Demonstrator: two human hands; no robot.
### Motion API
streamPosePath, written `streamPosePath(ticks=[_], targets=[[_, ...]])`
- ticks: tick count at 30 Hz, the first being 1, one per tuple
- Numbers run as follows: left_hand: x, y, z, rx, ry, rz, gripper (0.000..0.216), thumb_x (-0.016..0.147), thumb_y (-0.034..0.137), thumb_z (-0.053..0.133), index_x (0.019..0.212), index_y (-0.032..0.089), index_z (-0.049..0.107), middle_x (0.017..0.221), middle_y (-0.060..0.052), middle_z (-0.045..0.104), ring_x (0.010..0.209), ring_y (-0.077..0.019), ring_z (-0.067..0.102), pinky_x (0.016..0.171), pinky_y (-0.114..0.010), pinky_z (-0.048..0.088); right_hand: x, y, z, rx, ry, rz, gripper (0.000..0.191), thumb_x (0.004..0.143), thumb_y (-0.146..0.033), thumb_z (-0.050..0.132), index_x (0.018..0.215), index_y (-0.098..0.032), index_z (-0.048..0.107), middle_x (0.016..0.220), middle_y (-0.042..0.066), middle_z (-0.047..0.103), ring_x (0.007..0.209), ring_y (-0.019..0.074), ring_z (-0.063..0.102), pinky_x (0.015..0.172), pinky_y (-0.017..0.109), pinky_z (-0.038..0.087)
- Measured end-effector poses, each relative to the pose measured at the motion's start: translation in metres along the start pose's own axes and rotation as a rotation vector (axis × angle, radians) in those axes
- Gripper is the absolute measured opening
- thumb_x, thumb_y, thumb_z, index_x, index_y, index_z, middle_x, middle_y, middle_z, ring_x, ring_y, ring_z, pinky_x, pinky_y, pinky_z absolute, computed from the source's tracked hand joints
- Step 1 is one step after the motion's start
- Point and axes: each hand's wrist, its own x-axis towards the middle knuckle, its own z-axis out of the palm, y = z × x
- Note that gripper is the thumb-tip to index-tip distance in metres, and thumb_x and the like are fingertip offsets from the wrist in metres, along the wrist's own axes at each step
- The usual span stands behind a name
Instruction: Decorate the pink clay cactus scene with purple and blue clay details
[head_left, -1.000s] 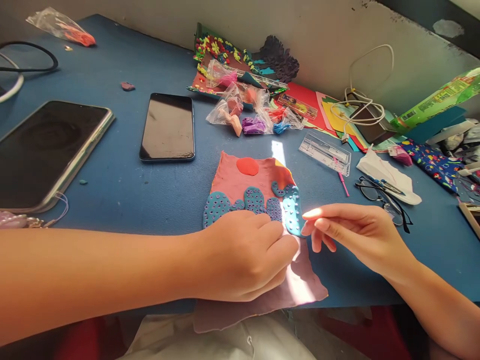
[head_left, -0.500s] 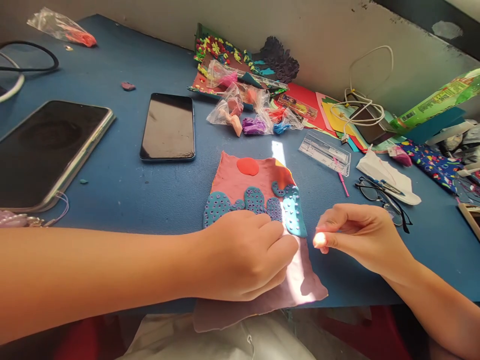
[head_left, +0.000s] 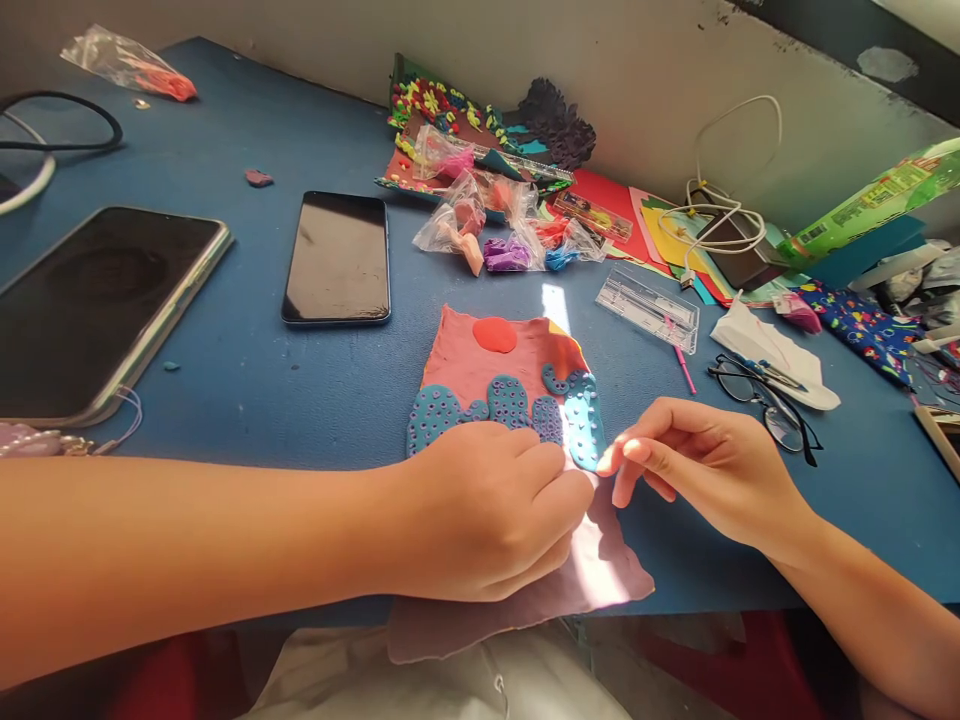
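A thin sheet of pink and mauve modelling clay (head_left: pixel 517 365) lies in front of me, its lower end hanging past the table edge. It bears a red disc (head_left: pixel 494 335) and several blue cactus-like clay shapes (head_left: pixel 509 401) dotted with purple. My left hand (head_left: pixel 502 515) is closed in a fist over the sheet's middle, knuckles up; whatever its fingertips hold is hidden. On the right, my right hand (head_left: pixel 682 460) has its fingers apart, with nothing seen in them. Its index fingertip is at the lower edge of the rightmost blue shape (head_left: pixel 583 420), apparently touching it.
Two phones, a black one (head_left: pixel 337 258) and a larger dark device (head_left: pixel 105 310), lie left. Bagged clay pieces (head_left: pixel 510 253) sit behind the sheet. A clear plastic case (head_left: pixel 649 308), glasses (head_left: pixel 780 425), tissue (head_left: pixel 772 350) and a coiled cable (head_left: pixel 724 215) are at right.
My right hand has moved left to the edge of the rightmost blue shape, and its pinched thumb and fingers have spread apart. My left hand stays in place.
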Motion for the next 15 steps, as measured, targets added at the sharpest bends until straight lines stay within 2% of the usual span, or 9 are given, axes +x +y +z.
streamPosePath(ticks=[4,7,11,15], targets=[[0.0,-0.0002,-0.0003,0.011,-0.006,-0.003,0.027,0.089,0.014,0.038,0.064,0.019,0.045,0.055,0.002,0.043,0.05,-0.0142,0.036,0.046,-0.029,0.028,0.0,0.0028,-0.0005,-0.025,0.069,-0.034,0.021,0.076,-0.035,0.071,0.068,-0.017,0.064,0.064,0.007,0.072,0.052,0.0178,0.068,0.035,0.019,0.044],[-0.0003,0.0001,-0.0001,0.011,0.0,-0.002,0.026,0.089,0.014,0.039,0.064,0.019,0.045,0.054,0.002,0.043,0.049,-0.014,0.035,0.046,-0.029,0.027,0.0006,0.0031,-0.0027,-0.055,0.114,-0.06,0.015,0.069,-0.029,0.078,0.065,-0.018,0.068,0.057,0.004,0.069,0.047,0.0166,0.066,0.035,0.02,0.046],[-0.0011,0.0001,0.0003,0.005,-0.01,-0.004,0.026,0.088,0.014,0.041,0.064,0.019,0.046,0.054,0.002,0.044,0.048,-0.0143,0.036,0.046,-0.03,0.027,0.0024,0.0031,-0.0035,-0.024,0.105,-0.076,0.01,0.077,-0.029,0.071,0.074,-0.019,0.071,0.058,0.003,0.07,0.046,0.0155,0.066,0.037,0.021,0.05],[-0.0012,-0.0004,0.0005,0.01,-0.014,0.007,0.027,0.088,0.015,0.041,0.063,0.019,0.048,0.055,0.001,0.044,0.048,-0.0149,0.036,0.045,-0.031,0.027,0.0029,0.0057,-0.003,-0.024,0.116,-0.139,0.007,0.078,-0.027,0.07,0.081,-0.021,0.07,0.072,0.003,0.073,0.063,0.0183,0.072,0.047,0.023,0.058]])
